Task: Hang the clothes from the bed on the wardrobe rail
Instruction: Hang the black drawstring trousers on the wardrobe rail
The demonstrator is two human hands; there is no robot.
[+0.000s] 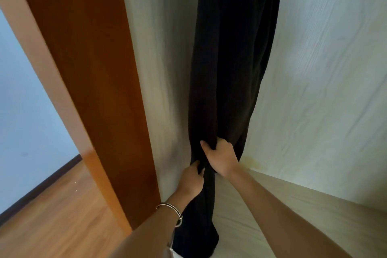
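Both hands clamp the hanging black garment (228, 65) – left hand (191, 181) at 7 o'clock below right hand (222, 158) – so tug downward evenly, smoothing folds.

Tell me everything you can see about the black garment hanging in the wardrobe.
The black garment is long, dark and soft-looking, faintly ribbed, falling in vertical folds. It hangs inside the wardrobe, close to the pale left inner wall; its top is out of frame. Low down, the right hand grips a bunched fold, and the left hand pinches the fabric just below it.
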